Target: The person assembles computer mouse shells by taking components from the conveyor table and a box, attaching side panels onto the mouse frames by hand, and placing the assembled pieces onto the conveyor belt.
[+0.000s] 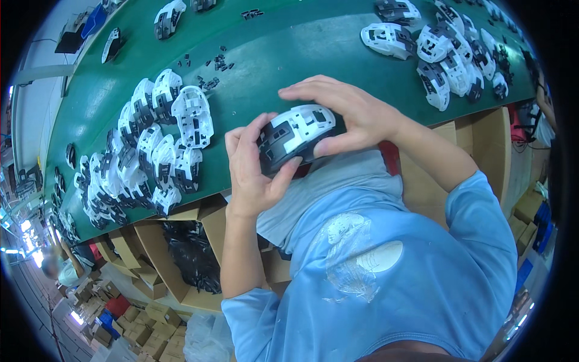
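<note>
A curved white-and-black plastic shell point(297, 134) with slots and cut-outs is held over the near edge of the green table. My left hand point(252, 163) is closed around its left end, with the thumb along the near side and the fingers on the far side. Around the right end arches my right hand point(356, 114). Its thumb rests by the shell's near right edge, while its fingers stretch out above the far side, apart from the shell. The shell's underside is hidden.
Rows of similar shells point(161, 160) crowd the table's left side, and another pile point(449, 54) lies at the right. Small black parts point(220, 62) are scattered on the green table point(289, 48). Cardboard boxes point(163, 265) stand below. Another person point(69, 271) is at the far left.
</note>
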### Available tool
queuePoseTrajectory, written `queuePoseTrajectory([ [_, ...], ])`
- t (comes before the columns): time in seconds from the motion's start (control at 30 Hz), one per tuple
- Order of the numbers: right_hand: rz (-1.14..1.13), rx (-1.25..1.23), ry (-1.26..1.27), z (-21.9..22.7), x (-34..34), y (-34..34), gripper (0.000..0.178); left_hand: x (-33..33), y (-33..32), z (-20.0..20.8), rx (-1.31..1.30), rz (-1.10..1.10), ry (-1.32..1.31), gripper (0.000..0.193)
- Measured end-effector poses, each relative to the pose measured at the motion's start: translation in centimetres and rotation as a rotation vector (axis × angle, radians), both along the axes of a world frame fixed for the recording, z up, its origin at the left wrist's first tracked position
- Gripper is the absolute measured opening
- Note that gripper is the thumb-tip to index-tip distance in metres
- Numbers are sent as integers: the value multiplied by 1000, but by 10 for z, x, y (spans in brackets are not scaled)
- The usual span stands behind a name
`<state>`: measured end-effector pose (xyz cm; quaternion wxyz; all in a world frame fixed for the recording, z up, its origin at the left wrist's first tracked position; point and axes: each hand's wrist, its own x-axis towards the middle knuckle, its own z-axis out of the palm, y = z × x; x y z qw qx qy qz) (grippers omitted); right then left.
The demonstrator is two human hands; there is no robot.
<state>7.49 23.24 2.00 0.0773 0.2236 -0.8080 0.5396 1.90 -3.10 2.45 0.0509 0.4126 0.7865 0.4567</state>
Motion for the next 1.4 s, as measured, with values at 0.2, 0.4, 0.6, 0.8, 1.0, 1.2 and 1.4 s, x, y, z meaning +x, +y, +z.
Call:
queuePoseTrajectory([
  [0.2,41,472,195,-19,-8,5,80,-6,8,-5,-294,-38,325,75],
  [0.4,109,465,125,-21,-15,13,77,-15,15,-19,-206,-54,289,67],
  [0.6,153,378,196,-27,-20,10,65,-19,18,-16,-181,-60,340,62],
  [0.8,149,458,143,-21,-24,9,71,-11,10,-7,-302,-14,297,72],
  [1.0,-3,597,76,-14,-9,14,75,30,-208,-42,174,1185,-68,19],
  [1.2,36,721,101,-19,-20,15,77,99,-395,-193,-1033,1087,-352,59],
  [1.4,12,759,92,-25,-16,20,80,76,-418,-209,-1221,835,-419,37],
])
